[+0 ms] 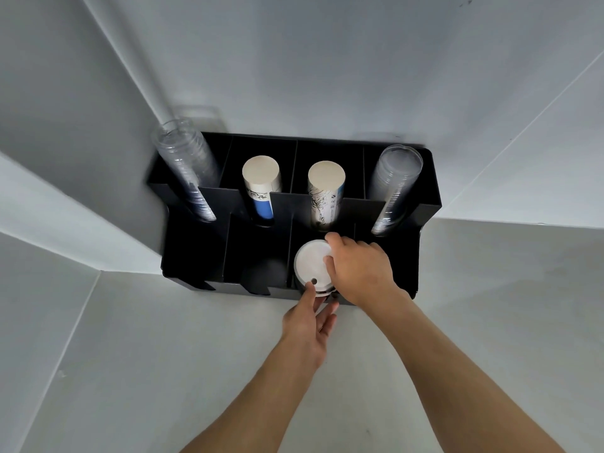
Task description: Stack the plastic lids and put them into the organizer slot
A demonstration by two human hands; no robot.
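A stack of white plastic lids (310, 263) sits in the third front slot of the black organizer (192, 253). My right hand (359, 269) grips the stack from the right, thumb at its far rim and fingers over its top. My left hand (309, 317) is below the slot's front notch, its thumb touching the stack's near edge and its fingers spread underneath. The lower part of the stack is hidden by the slot wall and my hands.
The organizer's back row holds two stacks of clear plastic cups (186, 171) (394, 188) at the ends and two stacks of paper cups (261, 184) (325, 191) between them. The other front slots look dark. White table surface (163, 371) lies in front; walls stand behind.
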